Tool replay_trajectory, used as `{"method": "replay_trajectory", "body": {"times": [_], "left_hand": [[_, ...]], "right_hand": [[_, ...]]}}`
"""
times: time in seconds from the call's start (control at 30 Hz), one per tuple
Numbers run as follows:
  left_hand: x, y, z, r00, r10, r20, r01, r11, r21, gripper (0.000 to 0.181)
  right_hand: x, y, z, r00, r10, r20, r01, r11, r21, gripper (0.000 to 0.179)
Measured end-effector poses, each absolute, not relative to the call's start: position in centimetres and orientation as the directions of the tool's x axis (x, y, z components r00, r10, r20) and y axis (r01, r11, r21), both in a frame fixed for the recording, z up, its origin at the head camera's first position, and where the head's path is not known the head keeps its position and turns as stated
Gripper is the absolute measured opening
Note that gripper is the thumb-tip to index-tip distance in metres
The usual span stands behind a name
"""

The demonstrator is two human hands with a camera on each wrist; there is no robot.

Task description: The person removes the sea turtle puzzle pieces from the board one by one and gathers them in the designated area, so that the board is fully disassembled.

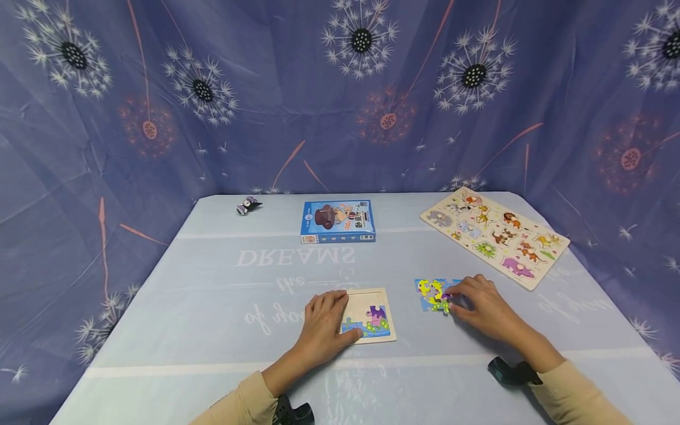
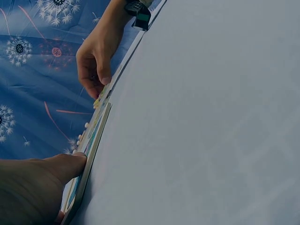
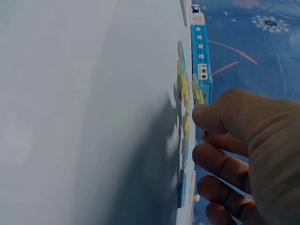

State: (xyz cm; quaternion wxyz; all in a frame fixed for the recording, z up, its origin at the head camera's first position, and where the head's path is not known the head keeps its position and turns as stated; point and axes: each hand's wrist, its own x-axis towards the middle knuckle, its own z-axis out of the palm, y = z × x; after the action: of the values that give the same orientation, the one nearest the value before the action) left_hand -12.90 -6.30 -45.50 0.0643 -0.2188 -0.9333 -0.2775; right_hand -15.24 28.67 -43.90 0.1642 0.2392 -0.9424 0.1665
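My left hand (image 1: 325, 321) rests on the left side of a small wooden puzzle tray (image 1: 390, 316). Its fingertips lie along the left rim, and the thumb (image 2: 70, 165) presses on top near the front edge. Inside the tray, purple, green and blue jigsaw pieces (image 1: 376, 316) fill the lower right part. To the right, my right hand (image 1: 486, 310) pinches a yellow-green jigsaw piece (image 3: 198, 91) between thumb and fingers. The held piece is raised over a group of loose jigsaw pieces (image 1: 425, 287) on the table, partly hidden by the hand.
A blue game box (image 1: 337, 221) lies at the back middle. A wooden animal peg board (image 1: 494, 236) is at the back right. Far back on the left sits a small dark figurine (image 1: 248, 205). A patterned curtain (image 1: 297, 94) hangs behind the table.
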Motion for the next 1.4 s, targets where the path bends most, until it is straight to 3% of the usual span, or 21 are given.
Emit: {"method": "replay_trajectory", "body": {"times": [1.1, 1.4], "left_hand": [[-12.87, -6.30, -45.47, -0.894, 0.380, 0.238, 0.449, 0.743, 0.497, 0.073], [-12.86, -6.32, -45.35, -0.886, 0.394, 0.247, 0.464, 0.733, 0.497, 0.070]], "right_hand": [[-15.09, 29.75, -44.45, -0.869, -0.379, 0.317, -0.466, 0.842, -0.272, 0.029], [-15.05, 29.62, -44.57, -0.844, -0.374, 0.385, -0.489, 0.831, -0.265, 0.027]]}}
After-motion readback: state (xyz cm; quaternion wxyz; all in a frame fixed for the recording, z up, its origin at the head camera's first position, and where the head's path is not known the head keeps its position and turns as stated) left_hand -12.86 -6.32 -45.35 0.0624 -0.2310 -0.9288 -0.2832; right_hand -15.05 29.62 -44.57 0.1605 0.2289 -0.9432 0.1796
